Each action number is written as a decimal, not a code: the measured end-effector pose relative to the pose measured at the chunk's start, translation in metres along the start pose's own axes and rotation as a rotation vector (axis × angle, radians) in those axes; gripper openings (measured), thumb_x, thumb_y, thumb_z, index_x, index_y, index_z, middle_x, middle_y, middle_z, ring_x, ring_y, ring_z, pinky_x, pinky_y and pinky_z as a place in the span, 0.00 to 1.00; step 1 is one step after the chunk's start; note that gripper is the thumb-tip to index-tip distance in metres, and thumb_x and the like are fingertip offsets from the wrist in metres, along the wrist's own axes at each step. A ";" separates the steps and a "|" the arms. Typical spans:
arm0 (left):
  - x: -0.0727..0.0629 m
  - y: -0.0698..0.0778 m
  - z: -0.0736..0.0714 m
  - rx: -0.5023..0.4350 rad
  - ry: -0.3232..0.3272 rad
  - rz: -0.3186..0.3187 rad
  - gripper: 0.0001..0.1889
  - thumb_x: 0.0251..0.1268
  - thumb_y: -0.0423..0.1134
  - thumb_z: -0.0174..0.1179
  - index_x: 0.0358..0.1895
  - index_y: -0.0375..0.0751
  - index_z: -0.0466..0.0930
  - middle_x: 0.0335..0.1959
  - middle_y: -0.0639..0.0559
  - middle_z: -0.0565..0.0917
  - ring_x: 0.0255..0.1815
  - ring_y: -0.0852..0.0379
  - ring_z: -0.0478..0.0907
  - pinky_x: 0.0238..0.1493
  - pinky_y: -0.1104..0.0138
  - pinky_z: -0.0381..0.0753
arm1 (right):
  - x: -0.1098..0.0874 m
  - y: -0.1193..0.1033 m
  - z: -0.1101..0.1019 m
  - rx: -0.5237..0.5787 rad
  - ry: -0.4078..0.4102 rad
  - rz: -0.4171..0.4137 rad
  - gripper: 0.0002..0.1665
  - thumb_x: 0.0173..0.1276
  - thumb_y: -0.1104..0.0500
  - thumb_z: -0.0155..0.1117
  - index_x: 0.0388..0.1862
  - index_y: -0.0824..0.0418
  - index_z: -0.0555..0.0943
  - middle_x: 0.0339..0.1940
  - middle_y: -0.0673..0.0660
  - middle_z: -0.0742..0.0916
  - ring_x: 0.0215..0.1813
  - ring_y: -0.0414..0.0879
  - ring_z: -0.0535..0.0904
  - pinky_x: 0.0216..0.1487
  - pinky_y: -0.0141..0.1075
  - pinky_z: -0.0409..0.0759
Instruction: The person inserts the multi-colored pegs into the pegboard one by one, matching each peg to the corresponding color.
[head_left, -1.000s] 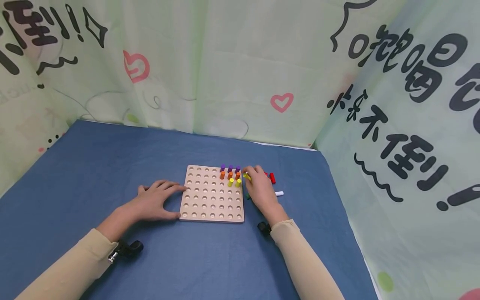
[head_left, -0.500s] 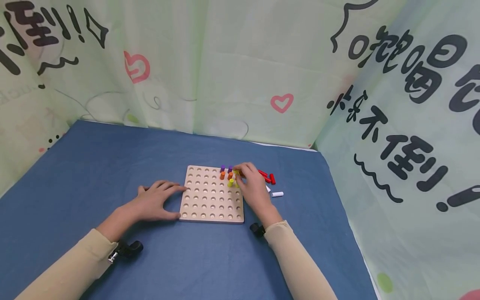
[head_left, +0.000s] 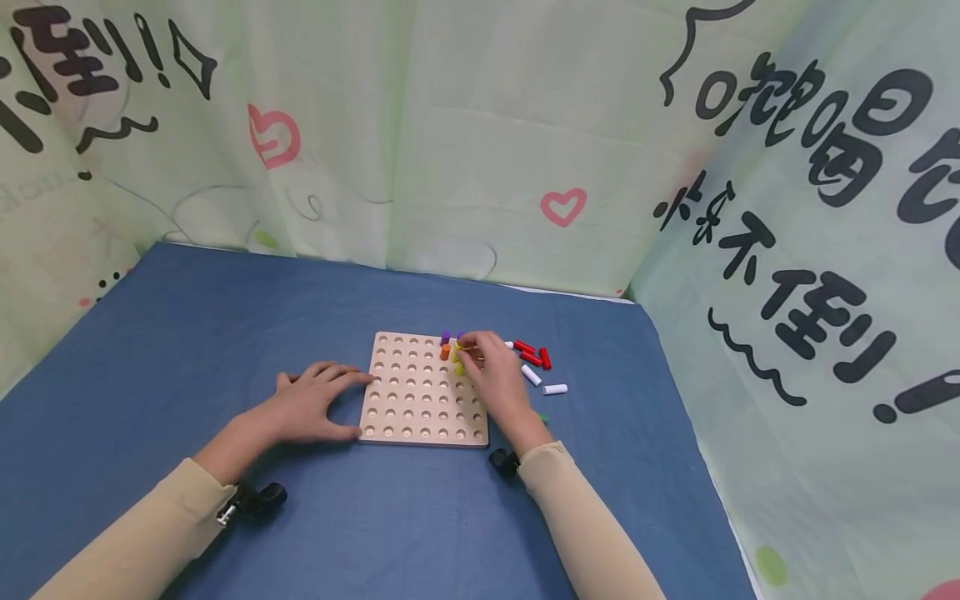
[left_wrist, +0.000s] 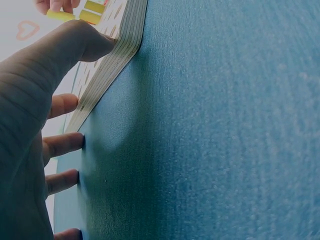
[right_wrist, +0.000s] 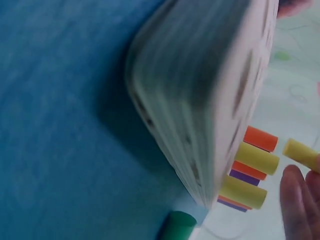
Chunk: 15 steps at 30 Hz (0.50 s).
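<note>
A pale wooden pegboard [head_left: 420, 408] with rows of round holes lies on the blue cloth. My left hand [head_left: 315, 402] is at its left side, fingers spread; in the left wrist view the thumb [left_wrist: 95, 42] touches the board's edge. Over the board's back right part, my right hand [head_left: 498, 379] pinches a yellow peg [right_wrist: 300, 152], held tilted and clear of the standing pegs. Two yellow pegs [right_wrist: 244, 192] stand in the board. Behind them are orange pegs [head_left: 446, 352] and purple pegs [head_left: 446, 338], partly hidden by the right hand in the head view.
Right of the board lie loose red pegs [head_left: 545, 358], white pegs [head_left: 555, 389] and a green peg [right_wrist: 178, 227]. Black wrist cameras [head_left: 258, 498] are strapped at both sleeves. A printed light green curtain [head_left: 465, 125] hangs behind the table.
The right hand has carried the yellow peg leftward from beside the board to above the standing pegs, uncovering more loose pegs at right. The left hand has stayed still.
</note>
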<state>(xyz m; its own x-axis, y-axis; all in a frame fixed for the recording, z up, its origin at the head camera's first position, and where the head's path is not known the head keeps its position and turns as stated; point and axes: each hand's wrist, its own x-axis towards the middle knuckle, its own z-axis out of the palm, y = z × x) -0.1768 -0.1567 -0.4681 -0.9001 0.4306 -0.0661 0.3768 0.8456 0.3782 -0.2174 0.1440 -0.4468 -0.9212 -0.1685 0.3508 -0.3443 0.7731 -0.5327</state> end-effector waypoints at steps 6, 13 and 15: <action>-0.001 0.001 0.000 0.000 -0.005 -0.010 0.41 0.57 0.64 0.69 0.75 0.62 0.70 0.75 0.47 0.71 0.76 0.36 0.62 0.53 0.29 0.60 | 0.001 -0.001 0.004 -0.113 -0.030 0.020 0.08 0.72 0.55 0.71 0.48 0.53 0.86 0.40 0.50 0.87 0.41 0.44 0.81 0.42 0.37 0.81; -0.001 0.002 -0.001 -0.001 -0.011 -0.020 0.41 0.57 0.64 0.69 0.76 0.61 0.70 0.75 0.47 0.71 0.76 0.36 0.61 0.53 0.29 0.59 | 0.003 0.000 0.008 -0.184 -0.075 0.055 0.06 0.73 0.51 0.70 0.45 0.49 0.87 0.37 0.47 0.87 0.38 0.43 0.76 0.38 0.35 0.76; -0.001 0.002 -0.001 -0.004 -0.012 -0.018 0.41 0.58 0.64 0.69 0.76 0.61 0.70 0.75 0.47 0.71 0.76 0.37 0.61 0.53 0.29 0.59 | 0.003 0.000 0.008 -0.189 -0.087 0.062 0.06 0.72 0.51 0.71 0.44 0.49 0.88 0.39 0.47 0.88 0.38 0.43 0.76 0.38 0.35 0.76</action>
<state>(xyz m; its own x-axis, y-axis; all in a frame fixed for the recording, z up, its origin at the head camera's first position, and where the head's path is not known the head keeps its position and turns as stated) -0.1754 -0.1562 -0.4662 -0.9041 0.4190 -0.0837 0.3597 0.8521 0.3802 -0.2220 0.1384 -0.4522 -0.9545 -0.1632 0.2494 -0.2541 0.8830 -0.3947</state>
